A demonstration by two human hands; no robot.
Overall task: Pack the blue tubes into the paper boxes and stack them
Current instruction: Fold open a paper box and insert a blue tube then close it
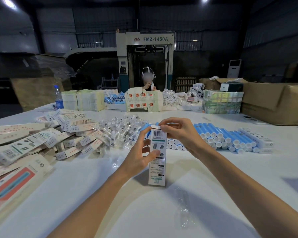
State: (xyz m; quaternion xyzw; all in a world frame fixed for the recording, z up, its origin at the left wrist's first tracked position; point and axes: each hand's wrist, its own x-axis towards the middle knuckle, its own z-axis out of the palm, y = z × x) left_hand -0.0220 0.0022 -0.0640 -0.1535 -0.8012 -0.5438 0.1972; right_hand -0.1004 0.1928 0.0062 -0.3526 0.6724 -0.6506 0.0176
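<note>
One wide-angle camera on the person's head looks forward and somewhat down across the white table (86,182), close to the paper box (157,170) at centre frame, the distant machine (144,47) at upper centre.

The grey machine (145,54) at the back bears "FMZ-1450A" beside a red logo; the held paper box (157,157) shows a barcode, its print too small to read

Surface: white table (93,194).
Left: paper boxes (41,140), heaped loosely.
Centre: clear packets (117,129), piled.
Right: blue tubes (222,138), stacked in rows.
Near side: clear wrapper (182,208).
</note>
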